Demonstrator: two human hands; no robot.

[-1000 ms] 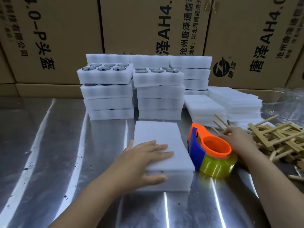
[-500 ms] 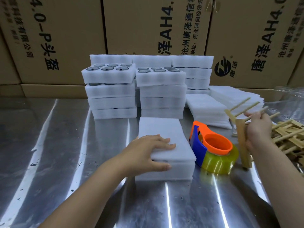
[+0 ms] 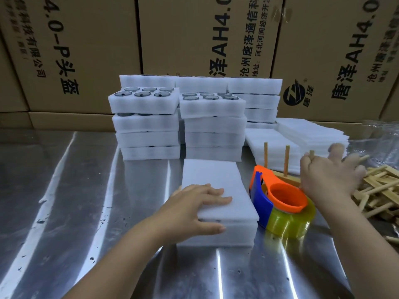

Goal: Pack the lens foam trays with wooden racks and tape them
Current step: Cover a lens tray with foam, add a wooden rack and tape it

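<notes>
Head view: the left hand [image 3: 198,203] lies palm down on the near left corner of the tray [image 3: 218,182]. Its fingers are straight and slightly spread on the top sheet, gripping nothing, and the thumb lies flat along the near side wall. The forearm comes in from the table's [image 3: 86,190] near edge. The tray lies mid-table, just left of the tape dispenser [image 3: 280,203]. The right hand [image 3: 330,173], knuckles up, is fisted round one peg of a rack [image 3: 286,162]. The rack is behind the dispenser with its pegs upright. The outer fingers are blurred. More racks [image 3: 380,190] are heaped toward the right edge, and tray stacks [image 3: 146,124] stand near the far edge.
</notes>
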